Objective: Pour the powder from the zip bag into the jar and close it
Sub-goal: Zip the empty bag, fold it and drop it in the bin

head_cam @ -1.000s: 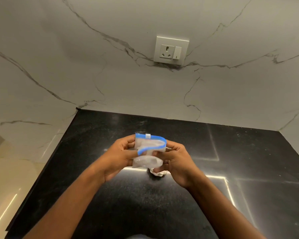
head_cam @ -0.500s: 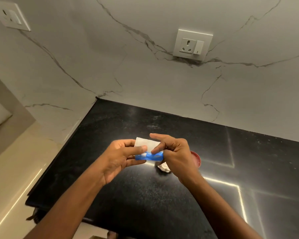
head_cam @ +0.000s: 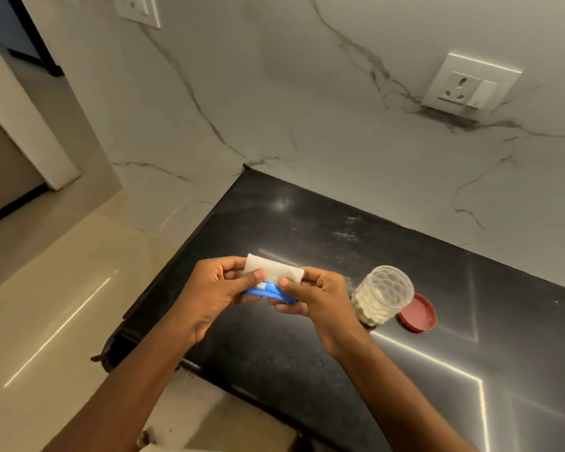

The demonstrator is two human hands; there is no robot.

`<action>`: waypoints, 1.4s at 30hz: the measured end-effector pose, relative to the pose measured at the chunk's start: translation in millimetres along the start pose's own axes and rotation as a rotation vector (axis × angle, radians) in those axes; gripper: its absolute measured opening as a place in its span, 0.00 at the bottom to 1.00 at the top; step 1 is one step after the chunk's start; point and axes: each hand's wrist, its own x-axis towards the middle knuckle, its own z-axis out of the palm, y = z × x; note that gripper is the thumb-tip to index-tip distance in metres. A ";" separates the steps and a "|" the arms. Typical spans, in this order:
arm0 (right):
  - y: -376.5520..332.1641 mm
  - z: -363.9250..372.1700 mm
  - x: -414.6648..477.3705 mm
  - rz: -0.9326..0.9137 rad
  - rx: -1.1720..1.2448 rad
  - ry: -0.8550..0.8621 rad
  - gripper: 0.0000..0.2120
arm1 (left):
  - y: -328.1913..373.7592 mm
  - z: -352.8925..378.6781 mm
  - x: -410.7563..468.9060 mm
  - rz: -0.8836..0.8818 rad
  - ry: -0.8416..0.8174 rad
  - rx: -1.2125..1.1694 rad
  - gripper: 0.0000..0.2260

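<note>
Both hands (head_cam: 221, 290) (head_cam: 310, 296) pinch the bag (head_cam: 273, 278) at its blue zip — seemingly sealing it — beside the open jar (head_cam: 383, 295), lid (head_cam: 417, 312) off.

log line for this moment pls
left hand, right hand pinch zip bag | jar open, partly filled | lid on counter beside jar

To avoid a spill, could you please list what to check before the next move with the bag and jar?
1. Grip: left hand and right hand pinch the clear zip bag with blue seal: ok.
2. Stance: the clear dimpled plastic jar stands on the black stone counter: ok.
3. Jar mouth uncovered: ok.
4. Lid: the round red lid lies beside the jar: ok.
5. Bag seal open: cannot tell.
6. Powder left in bag: cannot tell.
</note>
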 end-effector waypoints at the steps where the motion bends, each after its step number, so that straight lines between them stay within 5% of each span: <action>1: 7.0 16.6 5.4 -0.016 -0.026 0.022 0.09 | -3.7 -13.8 -0.8 0.004 0.018 0.000 0.16; 9: 68.2 179.0 25.7 -0.032 -0.051 0.188 0.03 | -32.6 -171.6 -3.5 -0.054 0.067 0.010 0.19; 13: 88.7 267.6 42.2 -0.071 -0.091 0.241 0.06 | -40.3 -271.5 5.1 -0.114 0.088 -0.137 0.07; 21: 174.8 401.9 122.6 0.147 -0.164 0.340 0.06 | -106.1 -416.3 36.6 -0.220 0.343 0.077 0.05; 29: 358.1 400.6 226.7 0.377 -0.383 0.489 0.14 | -250.1 -467.8 79.0 -0.401 0.396 0.202 0.04; 42: 679.9 351.5 373.7 0.648 -0.607 0.328 0.05 | -528.5 -510.7 169.9 -0.524 0.330 0.169 0.06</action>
